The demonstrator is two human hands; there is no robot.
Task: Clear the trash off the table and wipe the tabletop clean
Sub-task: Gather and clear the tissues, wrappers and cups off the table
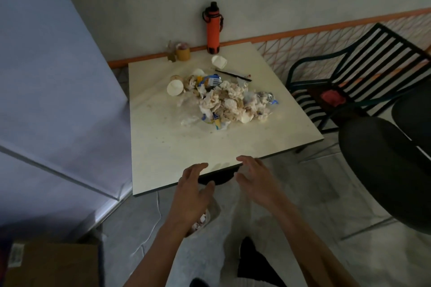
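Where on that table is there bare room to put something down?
The near strip of the table, between the trash pile and both hands, is bare. So is the far-right corner beyond the white cup. The middle is crowded.

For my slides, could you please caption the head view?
Both hands, left and right, open at the table edge, trash pile uncleared.

**No legible text in view**

A blue-and-yellow wrapper (211,81) in the trash pile on the table (163,147) carries a white barcode patch, its digits too small to read. A cardboard box (53,263) on the floor at lower left bears a pale printed label (15,256), blurred beyond reading. No other lettering, brand or number can be made out.
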